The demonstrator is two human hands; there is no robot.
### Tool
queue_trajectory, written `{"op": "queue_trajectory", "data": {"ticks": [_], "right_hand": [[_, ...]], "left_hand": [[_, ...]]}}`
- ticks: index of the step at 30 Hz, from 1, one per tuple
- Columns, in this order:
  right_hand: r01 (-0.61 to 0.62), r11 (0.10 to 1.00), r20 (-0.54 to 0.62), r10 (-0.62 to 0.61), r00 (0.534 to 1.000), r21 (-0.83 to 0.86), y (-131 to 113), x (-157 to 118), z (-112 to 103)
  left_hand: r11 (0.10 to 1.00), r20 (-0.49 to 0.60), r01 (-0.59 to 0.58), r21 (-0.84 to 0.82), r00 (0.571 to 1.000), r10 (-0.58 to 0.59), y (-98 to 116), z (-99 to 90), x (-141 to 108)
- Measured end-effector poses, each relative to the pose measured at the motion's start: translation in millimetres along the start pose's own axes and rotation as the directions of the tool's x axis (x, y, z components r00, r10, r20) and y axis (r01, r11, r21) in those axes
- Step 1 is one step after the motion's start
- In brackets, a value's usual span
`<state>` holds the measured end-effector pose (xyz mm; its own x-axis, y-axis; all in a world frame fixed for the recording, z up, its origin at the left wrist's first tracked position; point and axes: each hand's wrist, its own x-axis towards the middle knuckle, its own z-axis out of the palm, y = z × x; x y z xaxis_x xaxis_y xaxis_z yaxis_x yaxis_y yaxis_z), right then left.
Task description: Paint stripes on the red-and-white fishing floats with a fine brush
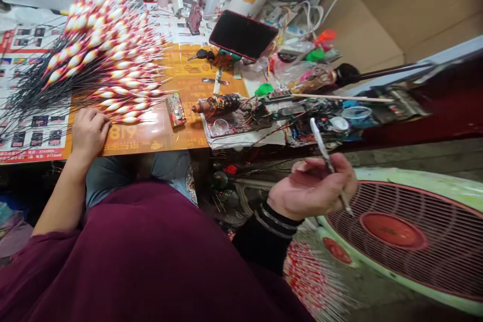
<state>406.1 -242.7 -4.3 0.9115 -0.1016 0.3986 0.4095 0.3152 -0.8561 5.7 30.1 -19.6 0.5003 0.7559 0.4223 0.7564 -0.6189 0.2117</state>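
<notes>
Red-and-white fishing floats (109, 55) with thin black stems lie fanned in a dense heap at the left of the orange printed bench (181, 131). The left hand (89, 133) rests palm-down and relaxed on the bench, holding nothing, just beside the nearest floats. The right hand (313, 186), raised off the bench to the near right and well apart from the heap, pinches a slim white stick (327, 156) between thumb and fingers above a green-rimmed fan (392, 231).
</notes>
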Motion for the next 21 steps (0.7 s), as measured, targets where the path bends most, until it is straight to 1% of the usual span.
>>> {"op": "queue_trajectory", "data": {"ticks": [6, 9, 12, 16, 21], "right_hand": [[0.089, 0.996, 0.001, -0.089, 0.996, 0.030, 5, 17, -14], [0.107, 0.994, -0.015, -0.106, 0.994, 0.020, 8, 20, -16], [0.102, 0.995, -0.017, -0.102, 0.995, 0.012, 10, 19, -15], [0.109, 0.993, -0.002, -0.109, 0.994, 0.034, 15, 17, -11], [0.120, 0.989, -0.064, -0.115, 0.991, 0.082, 24, 19, -7]], "left_hand": [[0.999, 0.017, -0.004, -0.032, 1.000, 0.005, 6, -10.2, -12], [0.998, 0.048, -0.005, -0.058, 0.999, 0.007, 7, -14.3, -19], [0.999, 0.080, -0.015, -0.048, 0.997, 0.019, 7, -12.8, -23], [1.000, 0.101, -0.007, 0.015, 0.995, 0.005, 10, -7.5, -19], [0.995, 0.151, 0.018, 0.099, 0.988, -0.033, 16, -5.3, -7]]}}
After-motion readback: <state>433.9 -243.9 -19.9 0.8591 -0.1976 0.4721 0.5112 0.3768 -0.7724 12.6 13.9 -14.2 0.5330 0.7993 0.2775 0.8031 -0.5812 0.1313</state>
